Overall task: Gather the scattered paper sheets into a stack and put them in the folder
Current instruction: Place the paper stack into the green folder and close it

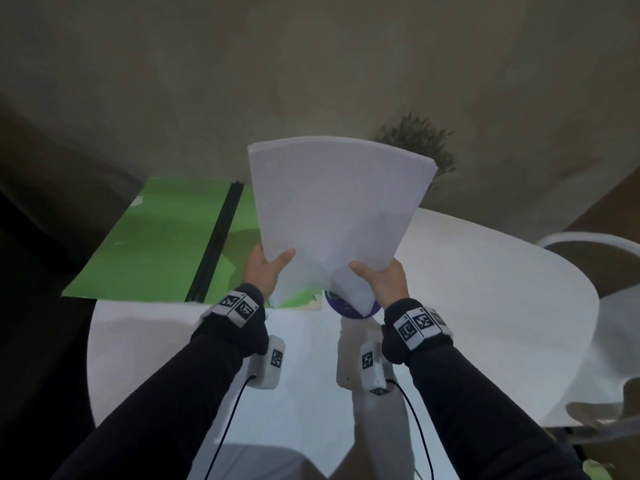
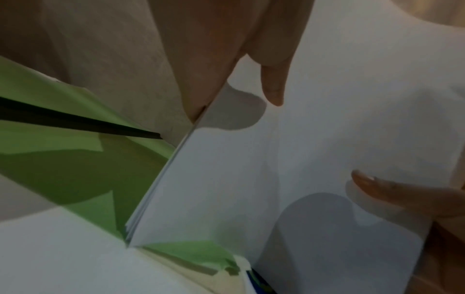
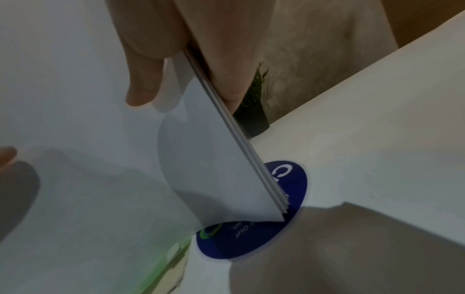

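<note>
head: hands [image 1: 329, 275] hold paper stack [image 1: 339, 209] | right wrist: blue sticker [image 3: 264, 238]

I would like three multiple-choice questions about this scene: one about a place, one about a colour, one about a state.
1. Where is the folder?
A. open on the table, left of the stack
B. shut under the stack
C. on the chair

2. What colour is the round sticker on the table?
A. red
B. dark blue
C. yellow

3. How is the paper stack held?
A. flat on the table
B. by one hand only
C. upright, gripped by both hands

Answers:
1. A, green covers lie spread open.
2. B, the right wrist view shows it.
3. C, left hand and right hand pinch its lower edges.
</note>
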Demonstrator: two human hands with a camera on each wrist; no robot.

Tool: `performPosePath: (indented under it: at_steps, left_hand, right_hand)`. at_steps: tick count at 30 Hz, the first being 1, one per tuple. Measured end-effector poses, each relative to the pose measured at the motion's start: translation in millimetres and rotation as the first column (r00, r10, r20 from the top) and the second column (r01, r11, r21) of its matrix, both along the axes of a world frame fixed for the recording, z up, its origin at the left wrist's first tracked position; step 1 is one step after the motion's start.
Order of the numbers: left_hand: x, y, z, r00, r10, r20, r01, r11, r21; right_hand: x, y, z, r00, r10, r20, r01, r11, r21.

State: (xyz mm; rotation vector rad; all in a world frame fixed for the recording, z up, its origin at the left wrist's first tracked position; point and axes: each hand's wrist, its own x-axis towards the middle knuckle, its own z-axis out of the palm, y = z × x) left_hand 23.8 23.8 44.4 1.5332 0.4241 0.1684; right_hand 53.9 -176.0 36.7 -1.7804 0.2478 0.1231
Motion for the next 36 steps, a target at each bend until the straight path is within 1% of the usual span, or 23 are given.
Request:
performPosePath:
  at_steps: [5,7,11,13,15,20,23,26,28,33,36]
  left_hand:
    - [5.2,7.1,1.9,1.0,-0.018,0.001,0.018,1.0,-0.007]
    - [5.7,7.8,5.7,0.999,-0.04,0.019,0.04,0.999,0.002]
    - [8.3,6.2,11.8,0.996,-0.071,0.059,0.07,0.997,0.025]
    - [7.6,3.3,14.3,0.994,-0.08,0.072,0.078,0.996,0.033]
    - [6.6,3.3,15.5,0.993,-0.078,0.092,0.076,0.997,0.03]
    - [9.9,7.0,29.0,0.982,-0.052,0.179,0.049,0.999,0.021]
    - [11.1,4.8,35.7,0.976,-0.047,0.211,0.045,0.999,0.011]
    - [10.7,3.4,35.1,0.976,-0.031,0.216,0.031,1.0,0.006]
    - [10.2,4.4,33.7,0.976,-0.029,0.215,0.029,1.0,0.003]
    - [8.6,6.6,32.0,0.975,-0.052,0.215,0.053,0.999,0.002]
    - [8.6,6.7,31.5,0.975,-0.047,0.219,0.05,0.999,-0.011]
  right_hand:
    - [-0.8,-4.3,13.3,1.0,0.015,0.012,-0.016,0.997,0.082]
    - [-1.5,-4.7,26.0,0.998,-0.003,0.066,-0.007,0.989,0.147]
    - [3.6,2.6,58.2,0.972,-0.094,0.213,0.029,0.956,0.29]
    - [5.6,7.0,70.2,0.958,-0.117,0.263,0.031,0.95,0.31]
    - [6.6,9.5,80.4,0.949,-0.141,0.281,0.048,0.948,0.314]
    - [13.4,14.2,112.6,0.904,-0.228,0.362,0.108,0.941,0.322]
    - [18.2,20.1,127.7,0.885,-0.299,0.356,0.159,0.915,0.371]
    - [26.0,24.7,136.8,0.874,-0.39,0.289,0.272,0.886,0.375]
    - [31.2,26.5,141.7,0.869,-0.425,0.254,0.321,0.874,0.366]
    - [38.9,23.7,150.2,0.839,-0.458,0.295,0.346,0.867,0.359]
    - [40.8,22.4,150.6,0.835,-0.448,0.319,0.341,0.877,0.339]
